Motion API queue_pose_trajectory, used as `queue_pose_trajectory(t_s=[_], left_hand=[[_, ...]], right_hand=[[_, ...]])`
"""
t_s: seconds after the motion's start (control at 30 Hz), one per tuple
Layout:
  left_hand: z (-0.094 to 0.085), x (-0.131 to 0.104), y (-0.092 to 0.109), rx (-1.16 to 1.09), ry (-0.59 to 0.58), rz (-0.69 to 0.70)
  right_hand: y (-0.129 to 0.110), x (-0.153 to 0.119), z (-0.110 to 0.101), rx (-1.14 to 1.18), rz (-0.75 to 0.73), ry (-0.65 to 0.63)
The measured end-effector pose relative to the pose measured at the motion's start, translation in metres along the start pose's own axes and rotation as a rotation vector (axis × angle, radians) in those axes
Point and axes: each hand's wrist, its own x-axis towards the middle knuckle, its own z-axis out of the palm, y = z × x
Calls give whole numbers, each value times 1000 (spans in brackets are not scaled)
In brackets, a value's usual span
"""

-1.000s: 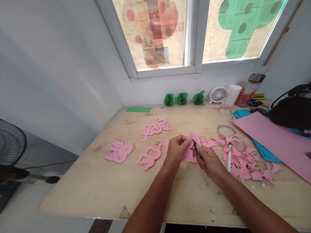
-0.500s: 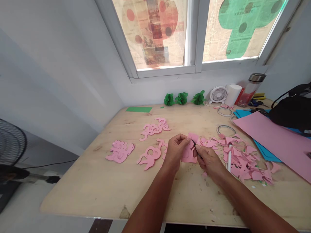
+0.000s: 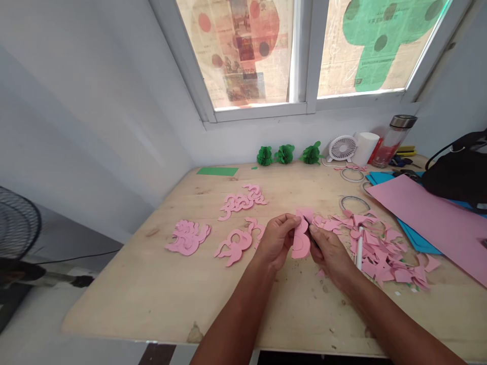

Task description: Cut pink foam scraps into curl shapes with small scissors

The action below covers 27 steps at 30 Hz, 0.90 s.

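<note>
Pinched in the fingers of my left hand (image 3: 280, 235) is a piece of pink paper (image 3: 300, 246) with a curved, wavy edge. My right hand (image 3: 330, 248) is closed on black scissors (image 3: 306, 221), whose dark blades lie against the upper part of that paper; the handles are mostly hidden by my fingers. To the left of my left hand lie pink paper cutouts (image 3: 236, 244) with curled shapes. Another group of cutouts (image 3: 242, 202) rests behind them, and a stacked pile (image 3: 188, 236) sits farther left. Pink scraps (image 3: 388, 253) are heaped beside my right hand.
A white stick-like pen (image 3: 359, 248) lies on the scraps. Tape rolls (image 3: 354, 204), pink sheet (image 3: 426, 218), blue sheets (image 3: 418, 241) and a black bag (image 3: 456, 172) are at the right. Along the wall stand green paper balls (image 3: 284, 154), a small fan (image 3: 342, 148) and a bottle (image 3: 393, 142).
The pink paper has turned in my left hand, and its cut edge now curves beside the scissors. My right hand has shifted slightly right with the scissors.
</note>
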Motion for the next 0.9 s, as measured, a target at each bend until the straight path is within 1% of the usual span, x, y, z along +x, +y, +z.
queue_pose_trajectory(t_s=[0.1, 0.2, 0.4, 0.57, 0.7, 0.9], left_hand=[[1, -1, 0, 33, -11, -4], [1, -3, 0, 96, 2, 18], [8, -5, -4, 246, 71, 125], [14, -6, -7, 262, 123, 184], [16, -6, -7, 242, 142, 208], [13, -7, -7, 252, 115, 207]], right_hand=[[0, 0, -1, 13, -14, -11], [1, 0, -2, 23, -22, -11], [1, -1, -1, 43, -15, 8], [2, -1, -1, 54, 5, 51], [2, -1, -1, 86, 7, 52], [-2, -2, 0, 104, 13, 38]])
